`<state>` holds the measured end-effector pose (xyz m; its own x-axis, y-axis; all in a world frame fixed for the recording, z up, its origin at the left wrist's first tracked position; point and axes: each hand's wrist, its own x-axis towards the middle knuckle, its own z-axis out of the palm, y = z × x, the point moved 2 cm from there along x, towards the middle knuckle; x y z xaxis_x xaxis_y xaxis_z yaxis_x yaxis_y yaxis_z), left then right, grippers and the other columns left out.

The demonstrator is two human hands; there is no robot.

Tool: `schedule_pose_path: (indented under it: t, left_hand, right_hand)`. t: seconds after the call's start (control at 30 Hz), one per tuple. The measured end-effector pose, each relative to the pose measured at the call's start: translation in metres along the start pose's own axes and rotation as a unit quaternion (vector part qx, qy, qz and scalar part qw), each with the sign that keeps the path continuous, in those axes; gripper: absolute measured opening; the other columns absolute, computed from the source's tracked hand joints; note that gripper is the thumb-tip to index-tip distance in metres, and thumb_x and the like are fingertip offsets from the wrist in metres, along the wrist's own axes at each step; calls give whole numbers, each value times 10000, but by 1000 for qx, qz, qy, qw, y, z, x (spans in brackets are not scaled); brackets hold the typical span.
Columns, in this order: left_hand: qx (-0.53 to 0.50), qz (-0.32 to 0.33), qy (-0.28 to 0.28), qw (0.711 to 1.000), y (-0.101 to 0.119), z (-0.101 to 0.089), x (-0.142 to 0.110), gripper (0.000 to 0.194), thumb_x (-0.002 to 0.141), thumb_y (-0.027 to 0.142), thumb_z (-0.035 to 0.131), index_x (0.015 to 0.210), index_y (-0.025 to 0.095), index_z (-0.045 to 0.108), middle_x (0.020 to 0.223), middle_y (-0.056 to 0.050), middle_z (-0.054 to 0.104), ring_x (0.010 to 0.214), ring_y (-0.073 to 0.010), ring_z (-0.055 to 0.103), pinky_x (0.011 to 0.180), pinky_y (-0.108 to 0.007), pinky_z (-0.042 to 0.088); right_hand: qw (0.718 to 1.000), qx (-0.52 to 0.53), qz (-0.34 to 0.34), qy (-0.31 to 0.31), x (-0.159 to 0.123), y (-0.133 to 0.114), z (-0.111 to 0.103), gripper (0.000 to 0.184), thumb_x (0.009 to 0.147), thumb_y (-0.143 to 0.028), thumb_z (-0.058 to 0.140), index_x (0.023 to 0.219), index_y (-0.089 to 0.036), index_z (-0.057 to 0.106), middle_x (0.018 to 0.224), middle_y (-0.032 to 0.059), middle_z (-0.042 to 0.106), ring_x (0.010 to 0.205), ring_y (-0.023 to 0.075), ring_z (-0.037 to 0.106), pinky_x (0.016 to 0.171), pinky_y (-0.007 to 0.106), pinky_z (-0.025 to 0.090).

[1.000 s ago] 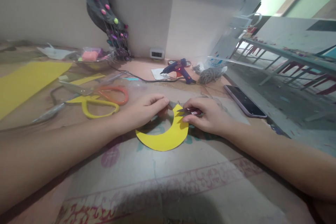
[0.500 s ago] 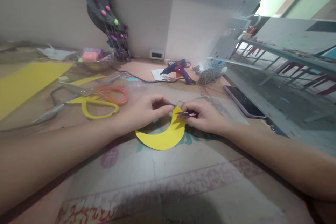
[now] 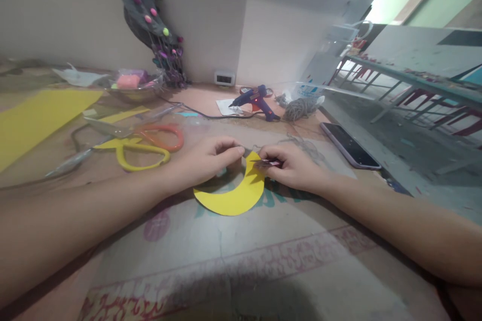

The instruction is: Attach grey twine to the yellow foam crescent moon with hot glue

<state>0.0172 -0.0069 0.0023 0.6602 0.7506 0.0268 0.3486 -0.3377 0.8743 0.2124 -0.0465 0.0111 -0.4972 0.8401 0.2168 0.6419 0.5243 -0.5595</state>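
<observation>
Between two bare hands, a yellow crescent [image 3: 233, 201] with its face largely uncovered

On the table [image 3: 196, 91], over a printed cardboard sheet [image 3: 176, 246], the crescent lies with its upper tip between the hands and its other tip pointing left. Its curved outline looks fully cut. The yellow face shows plain along the lower curve; the only grey material [image 3: 247, 151] visible on it or against it is at the upper tip. Judged from that, the shaping is done, while any covering or trimming of the piece is barely begun.

The left hand [image 3: 218, 156] has thumb and fingers drawn together at that grey bit; whether it is yarn or something else is too blurred to tell. The right hand [image 3: 291, 166] is closed around small snips [image 3: 268, 163], blades pointing left over the yellow surface.

Behind the hands sit a glue gun [image 3: 258, 103], its red light on, and a bundle of grey yarn [image 3: 301, 108]. Against the wall, a grey crescent with coloured balls [image 3: 137, 10] looks far more complete than the yellow one.
</observation>
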Motion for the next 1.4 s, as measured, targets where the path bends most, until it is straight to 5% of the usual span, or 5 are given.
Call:
schedule_pose_path:
  t: [0.73, 1.27, 1.4]
  left_hand:
    - [-38, -4, -13, 999, -2, 1, 4, 257, 836, 392, 551, 962, 192, 653, 778, -7, 670, 646, -131, 577, 533, -216, 404]
    - [-93, -29, -6, 995, 1, -2, 4, 314, 853, 446, 508, 710, 172, 561, 690, 11, 562, 622, -119, 523, 549, -224, 380]
    - [-76, -39, 8, 996, 1, -4, 3, 316, 854, 465, 508, 728, 181, 566, 694, 21, 582, 584, -107, 503, 503, -212, 352]
  right_hand:
    - [1000, 15, 9, -3, 0, -1, -1, 154, 835, -242, 525, 697, -174, 519, 595, -51, 436, 536, 74, 381, 506, 192, 302]
    - [1000, 7, 3, 4, 1, 2, 0, 147, 849, -253, 537, 727, -170, 543, 604, -46, 470, 540, 80, 405, 514, 196, 319]
    - [999, 0, -41, 23, -3, 0, -4, 217, 863, -375, 546, 845, -162, 587, 689, -9, 565, 588, 100, 479, 544, 210, 365]
